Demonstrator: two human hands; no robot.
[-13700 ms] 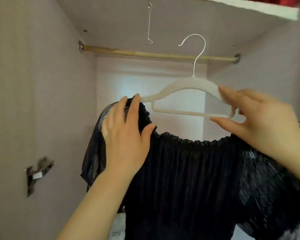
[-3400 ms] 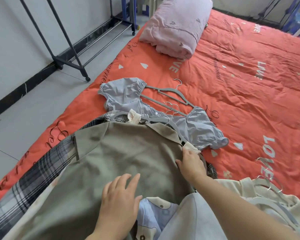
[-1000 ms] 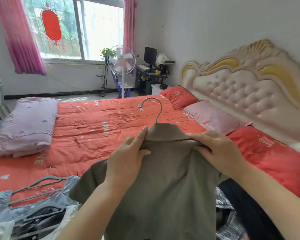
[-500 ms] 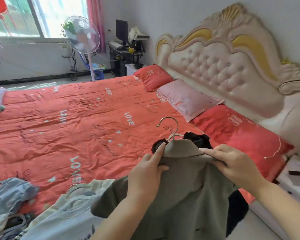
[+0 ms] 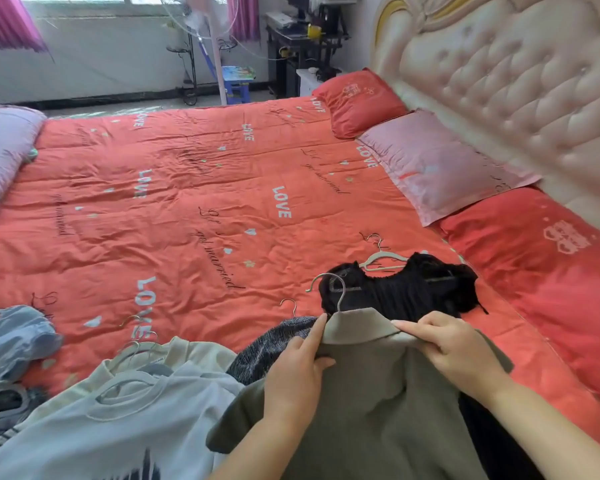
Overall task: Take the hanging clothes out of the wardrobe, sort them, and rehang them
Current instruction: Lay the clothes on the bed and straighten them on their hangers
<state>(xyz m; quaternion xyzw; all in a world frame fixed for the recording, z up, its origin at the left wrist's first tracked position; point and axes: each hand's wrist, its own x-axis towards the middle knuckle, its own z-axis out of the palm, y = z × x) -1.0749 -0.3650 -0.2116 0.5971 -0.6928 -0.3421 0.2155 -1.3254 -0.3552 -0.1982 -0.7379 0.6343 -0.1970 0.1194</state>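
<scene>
I hold an olive-grey collared shirt (image 5: pixel 368 403) on a hanger whose metal hook (image 5: pixel 333 289) sticks up above the collar. My left hand (image 5: pixel 298 368) grips the shirt's left shoulder and my right hand (image 5: pixel 454 348) pinches the collar and right shoulder. The shirt hangs low over a black pleated dress (image 5: pixel 406 292) that lies on the red quilt (image 5: pixel 187 209) on a white hanger (image 5: pixel 381 259). A white T-shirt (image 5: pixel 111 420) on a hanger lies at lower left, with a cream garment (image 5: pixel 187 351) beneath it and a dark speckled garment (image 5: pixel 274 341) beside it.
A blue-grey top (image 5: pixel 14 337) lies at the left edge. Red and pink pillows (image 5: pixel 430 168) line the tufted headboard (image 5: pixel 520 84) on the right. A folded lilac duvet (image 5: pixel 0 150) sits far left. A fan stand (image 5: pixel 215 57), a stool and a desk stand beyond the bed.
I have turned a little left and lowered the olive shirt closer to the black dress on the bed. Both hands keep the same hold on its shoulders.
</scene>
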